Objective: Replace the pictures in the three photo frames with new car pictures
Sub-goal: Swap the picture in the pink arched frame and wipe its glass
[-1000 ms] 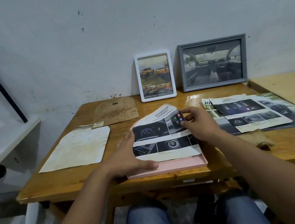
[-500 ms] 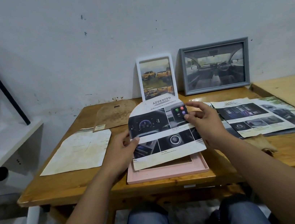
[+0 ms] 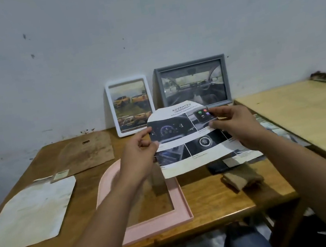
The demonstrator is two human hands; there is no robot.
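Holding the arch-topped car-interior print (image 3: 191, 138) pinched between left hand (image 3: 139, 158) and right hand (image 3: 236, 127), we judged the empty pink arched frame (image 3: 177, 203) lay below, nearer our left, long axis running away.

Both hands, left hand (image 3: 139, 154) and right hand (image 3: 236, 127), pinch an arched car-interior brochure picture (image 3: 193, 138) above a pink arched plastic frame (image 3: 161, 222) on the wooden table (image 3: 221, 199).

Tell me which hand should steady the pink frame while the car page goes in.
Left, probably. The left hand hangs directly above the pink frame; the right hand pinches the page further right, past the frame's edge, so it can keep the page.
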